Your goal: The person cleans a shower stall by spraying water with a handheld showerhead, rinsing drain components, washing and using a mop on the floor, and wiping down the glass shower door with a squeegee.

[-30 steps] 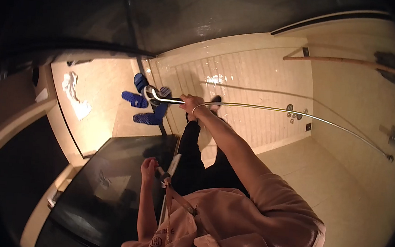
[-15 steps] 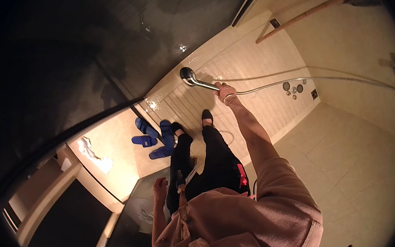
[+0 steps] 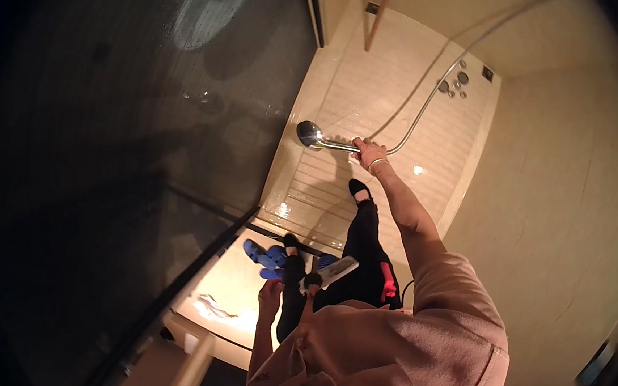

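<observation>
My right hand [image 3: 372,156] reaches over the shower floor and is closed around the handle of a chrome shower head [image 3: 309,133]. The shower head points left, toward the glass, and its metal hose [image 3: 424,111] curves away behind my hand up the wall. My left hand [image 3: 270,295] hangs low beside my leg, loosely curled with its fingers apart, and nothing shows in it. Near it, in front of my legs, dangles a pale flat blade-like piece [image 3: 339,270] with a dark end; its kind is unclear.
The ridged shower floor [image 3: 315,204] glistens with water. A dark glass panel [image 3: 146,144] stands along the left. Blue slippers [image 3: 264,253] lie past the threshold by my foot. Several round metal fittings [image 3: 463,78] and a wooden pole [image 3: 377,24] are at the far end.
My view has turned and moved, and one foot is now further into the shower. My right hand still grips the shower head. The pale blade-like piece has swung into clearer view.
</observation>
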A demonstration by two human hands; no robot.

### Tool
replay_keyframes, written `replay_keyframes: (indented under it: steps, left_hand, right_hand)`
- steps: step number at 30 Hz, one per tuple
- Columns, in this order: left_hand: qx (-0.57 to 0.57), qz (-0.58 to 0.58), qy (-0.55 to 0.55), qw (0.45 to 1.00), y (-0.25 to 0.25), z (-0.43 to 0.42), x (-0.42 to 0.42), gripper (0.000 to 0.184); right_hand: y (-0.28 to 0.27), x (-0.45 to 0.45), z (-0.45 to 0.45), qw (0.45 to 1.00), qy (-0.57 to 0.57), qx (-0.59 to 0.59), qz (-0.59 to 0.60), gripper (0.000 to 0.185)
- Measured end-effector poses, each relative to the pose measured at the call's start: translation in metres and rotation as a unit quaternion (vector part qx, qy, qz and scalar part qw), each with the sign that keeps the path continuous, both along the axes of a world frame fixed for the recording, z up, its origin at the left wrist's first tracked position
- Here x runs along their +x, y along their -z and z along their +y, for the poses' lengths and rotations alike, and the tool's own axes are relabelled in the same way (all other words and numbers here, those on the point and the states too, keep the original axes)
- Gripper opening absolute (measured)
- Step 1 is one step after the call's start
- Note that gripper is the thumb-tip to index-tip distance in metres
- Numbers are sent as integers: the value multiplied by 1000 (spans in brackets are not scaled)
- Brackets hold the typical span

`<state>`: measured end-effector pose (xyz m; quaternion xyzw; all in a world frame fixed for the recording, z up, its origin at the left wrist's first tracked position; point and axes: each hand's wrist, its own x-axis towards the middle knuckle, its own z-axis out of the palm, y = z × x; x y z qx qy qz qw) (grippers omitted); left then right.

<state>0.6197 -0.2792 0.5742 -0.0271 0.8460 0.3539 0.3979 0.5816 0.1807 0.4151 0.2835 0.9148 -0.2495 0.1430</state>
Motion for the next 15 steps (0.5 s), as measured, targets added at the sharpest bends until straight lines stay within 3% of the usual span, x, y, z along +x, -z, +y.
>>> replay_keyframes:
  steps: [3, 7, 8, 10, 12, 15]
  left_hand:
    - [37, 4, 39, 999, 8, -51, -27, 22]
    - [-10, 20, 96, 995, 4, -133, -41, 22]
    - [4, 1, 84, 996, 11, -166, -45, 22]
    - [46, 66, 193, 978, -1, -206, -53, 22]
    - [-25, -47, 96, 994, 5, -227, -62, 23]
    - [-62, -51, 140, 987, -8, -236, -70, 24]
  right_hand:
    - [-5, 13, -47, 992, 93, 74, -48, 29]
    - [3, 41, -124, 973, 195, 123, 12, 24]
    - [4, 48, -146, 970, 191, 149, 28, 23]
    - [-4, 54, -183, 978, 163, 129, 0, 24]
    - [-4, 63, -211, 990, 125, 58, 8, 27]
    - [4, 68, -248, 996, 71, -24, -38, 32]
